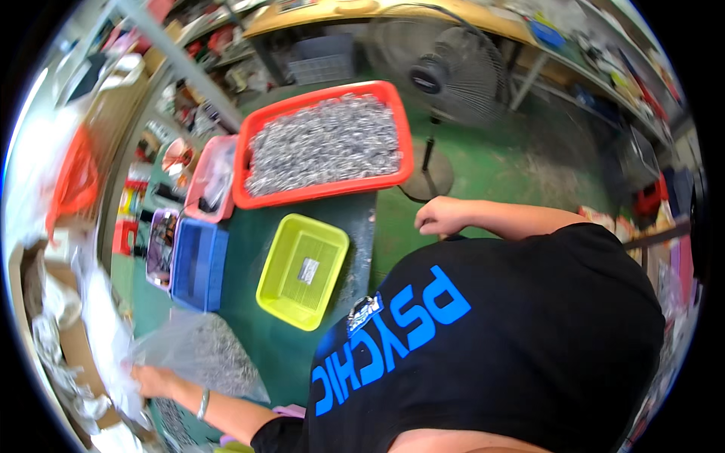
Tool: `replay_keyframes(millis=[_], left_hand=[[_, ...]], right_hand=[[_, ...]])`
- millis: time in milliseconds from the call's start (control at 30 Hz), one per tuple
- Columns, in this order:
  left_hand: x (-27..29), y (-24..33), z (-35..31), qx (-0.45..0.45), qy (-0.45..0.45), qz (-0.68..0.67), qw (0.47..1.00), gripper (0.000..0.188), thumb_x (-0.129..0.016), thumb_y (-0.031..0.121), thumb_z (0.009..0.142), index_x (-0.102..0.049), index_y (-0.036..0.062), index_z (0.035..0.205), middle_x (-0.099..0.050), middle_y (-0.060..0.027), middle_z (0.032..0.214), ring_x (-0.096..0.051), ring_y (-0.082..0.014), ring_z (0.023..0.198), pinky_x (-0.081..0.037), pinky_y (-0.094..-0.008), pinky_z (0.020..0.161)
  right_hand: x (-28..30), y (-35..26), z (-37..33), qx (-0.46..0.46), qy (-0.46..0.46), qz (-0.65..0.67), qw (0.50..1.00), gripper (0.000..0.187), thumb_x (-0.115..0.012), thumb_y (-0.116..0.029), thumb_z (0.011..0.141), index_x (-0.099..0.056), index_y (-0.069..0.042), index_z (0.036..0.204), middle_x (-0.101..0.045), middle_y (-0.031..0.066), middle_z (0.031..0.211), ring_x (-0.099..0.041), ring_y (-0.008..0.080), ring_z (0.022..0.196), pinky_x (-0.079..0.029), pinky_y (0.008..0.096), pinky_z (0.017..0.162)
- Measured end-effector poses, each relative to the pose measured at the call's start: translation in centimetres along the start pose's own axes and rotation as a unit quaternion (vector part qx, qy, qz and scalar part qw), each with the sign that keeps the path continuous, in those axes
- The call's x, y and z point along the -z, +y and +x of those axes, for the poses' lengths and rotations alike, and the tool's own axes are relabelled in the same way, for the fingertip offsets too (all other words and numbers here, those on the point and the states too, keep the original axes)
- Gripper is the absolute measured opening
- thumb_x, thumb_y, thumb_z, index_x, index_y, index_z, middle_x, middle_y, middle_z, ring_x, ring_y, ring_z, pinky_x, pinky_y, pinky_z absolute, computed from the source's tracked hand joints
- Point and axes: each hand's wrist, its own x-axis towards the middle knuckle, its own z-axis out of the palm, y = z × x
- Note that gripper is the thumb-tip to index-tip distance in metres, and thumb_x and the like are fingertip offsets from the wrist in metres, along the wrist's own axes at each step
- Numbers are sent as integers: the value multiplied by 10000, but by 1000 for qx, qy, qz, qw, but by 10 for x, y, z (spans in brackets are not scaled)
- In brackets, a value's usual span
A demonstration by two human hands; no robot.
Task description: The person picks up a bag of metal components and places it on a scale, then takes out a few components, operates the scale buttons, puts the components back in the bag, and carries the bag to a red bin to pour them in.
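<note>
My left hand point(153, 381), with a bracelet at the wrist, reaches to the lower left. Its fingers are closed at the mouth of a clear plastic bag point(219, 351), which lies on the green table and contains many small grey metal pieces. White plastic sheeting point(106, 332) hangs right beside the fingertips, partly hiding them. My right hand point(442, 217) is held off the table's right side, fingers curled in, nothing visible in it. Between the hands sits a yellow-green plastic basket point(285, 264) with a small pale label on its bottom.
A large red tray point(325, 192) heaped with small metal pieces stands at the table's far end. Along the left are a blue bin point(200, 264), a purple basket point(160, 253) and a pink basket point(211, 177). A standing fan point(438, 72) is beyond the table.
</note>
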Motion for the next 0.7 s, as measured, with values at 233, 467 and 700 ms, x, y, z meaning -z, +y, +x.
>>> replay_keyframes(millis=[233, 467, 700], left_hand=[[-18, 33, -75, -190, 6, -41, 981, 339, -417, 287, 849, -486, 43, 1074, -535, -169, 1005, -518, -276, 914, -398, -378, 791], [-72, 43, -246, -179, -166, -71, 967, 327, -430, 268, 847, -491, 29, 1061, -540, -150, 996, -521, -248, 905, -404, -349, 789], [-117, 68, -486, -42, -347, -76, 934, 314, -444, 249, 844, -496, 15, 1048, -545, -131, 987, -524, -221, 895, -409, -321, 787]], right_hand=[[-33, 151, -67, -194, 35, 0, 980, 243, -564, -224, 723, -585, -48, 888, -608, 100, 785, -578, 221, 735, -454, 325, 644], [-4, 276, -79, -326, 27, 184, 927, 292, -569, -226, 731, -562, -47, 962, -582, 84, 707, -550, 152, 574, -453, 270, 493], [45, 438, -124, -320, 84, 322, 887, 257, -588, -190, 693, -587, -36, 900, -591, 85, 726, -554, 155, 558, -460, 289, 487]])
